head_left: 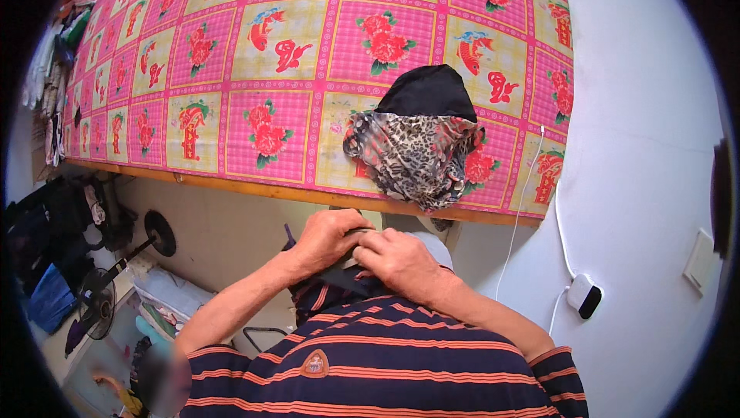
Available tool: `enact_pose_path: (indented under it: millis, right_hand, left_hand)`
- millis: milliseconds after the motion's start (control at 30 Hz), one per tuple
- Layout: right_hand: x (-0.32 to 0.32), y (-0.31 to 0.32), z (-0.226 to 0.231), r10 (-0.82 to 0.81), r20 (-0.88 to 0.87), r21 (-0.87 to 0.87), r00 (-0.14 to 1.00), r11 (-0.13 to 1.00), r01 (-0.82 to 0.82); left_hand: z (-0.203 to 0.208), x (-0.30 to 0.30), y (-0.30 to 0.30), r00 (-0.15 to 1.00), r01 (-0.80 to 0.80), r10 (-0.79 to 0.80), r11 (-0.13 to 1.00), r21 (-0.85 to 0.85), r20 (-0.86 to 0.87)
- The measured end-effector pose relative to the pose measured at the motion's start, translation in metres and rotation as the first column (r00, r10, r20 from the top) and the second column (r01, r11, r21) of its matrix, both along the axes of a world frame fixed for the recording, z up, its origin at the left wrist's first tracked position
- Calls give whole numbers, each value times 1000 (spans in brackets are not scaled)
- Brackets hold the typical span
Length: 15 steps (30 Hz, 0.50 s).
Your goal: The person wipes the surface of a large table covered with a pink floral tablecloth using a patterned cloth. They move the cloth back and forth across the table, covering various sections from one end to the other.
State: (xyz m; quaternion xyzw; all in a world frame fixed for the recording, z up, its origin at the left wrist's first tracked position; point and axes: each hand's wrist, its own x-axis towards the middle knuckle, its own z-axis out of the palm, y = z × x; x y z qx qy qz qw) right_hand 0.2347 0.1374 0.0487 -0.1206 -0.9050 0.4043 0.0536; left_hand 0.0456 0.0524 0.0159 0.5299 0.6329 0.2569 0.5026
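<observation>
In front of my belly, both hands are close together over a dark cloth (343, 279). My left hand (330, 237) is closed, its fingers bent around the upper edge of the cloth. Just beside it, my right hand (405, 264) pinches the same bunched edge with curled fingers. The fingertips hide most of what lies between them, and the kind of cloth piece cannot be made out. Beyond my hands, a cap with a black brim (428, 93) and leopard-print fabric (416, 152) lies near the front edge of a raised surface.
Pink and yellow patterned sheeting (270, 133) covers that raised surface, which has a wooden edge (231, 187). A thin white cable (524, 194) hangs over it at the right. Beside it, a white plug-in device (584, 296) is on the wall. Black fans (96, 302) stand lower left.
</observation>
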Motion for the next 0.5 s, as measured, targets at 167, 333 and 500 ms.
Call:
enact_pose_path:
  millis: [167, 333, 500]
  right_hand:
    - [20, 15, 13, -420, 186, -326, 888, 826, 459]
    - [22, 13, -11, -361, 405, -357, 840, 783, 509]
    - [11, 11, -34, -173, 499, -443, 849, 792, 421]
  left_hand:
    - [14, 11, 6, 996, -90, 92, 993, 73, -12]
    - [23, 11, 6, 983, 50, -13, 978, 200, -182]
    - [34, 12, -38, 941, 40, -39, 999, -4, -336]
